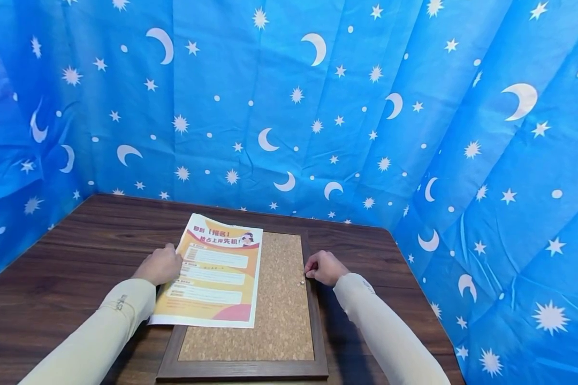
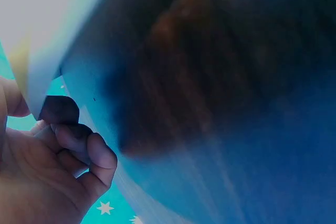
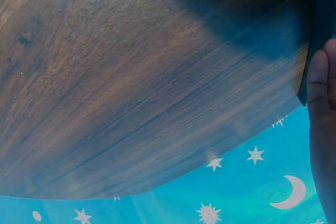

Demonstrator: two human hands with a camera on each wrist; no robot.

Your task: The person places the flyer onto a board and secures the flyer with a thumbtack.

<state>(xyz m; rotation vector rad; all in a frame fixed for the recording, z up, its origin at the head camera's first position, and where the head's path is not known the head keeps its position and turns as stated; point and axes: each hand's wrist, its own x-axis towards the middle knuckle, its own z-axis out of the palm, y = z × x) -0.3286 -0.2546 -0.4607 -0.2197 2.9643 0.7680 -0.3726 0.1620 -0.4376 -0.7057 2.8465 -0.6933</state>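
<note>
A printed poster (image 1: 217, 272) with yellow and orange patches lies over the left part of a cork board (image 1: 284, 305). My left hand (image 1: 162, 264) pinches the poster's left edge; in the left wrist view, thumb and fingers of the left hand (image 2: 63, 156) meet at a paper corner. My right hand (image 1: 325, 267) is at the board's right frame edge, fingers bent. Whether anything sits between its fingertips is hidden. Just below them, a small shiny pin (image 1: 302, 283) is on the cork. Only part of the right hand (image 3: 321, 103) shows in the right wrist view.
The board's dark wooden frame (image 1: 243, 369) rests on a dark wood-grain table (image 1: 77, 251). Behind and along the sides hangs a blue curtain (image 1: 221, 91) with white moons and stars. The table's right edge runs beyond the right forearm.
</note>
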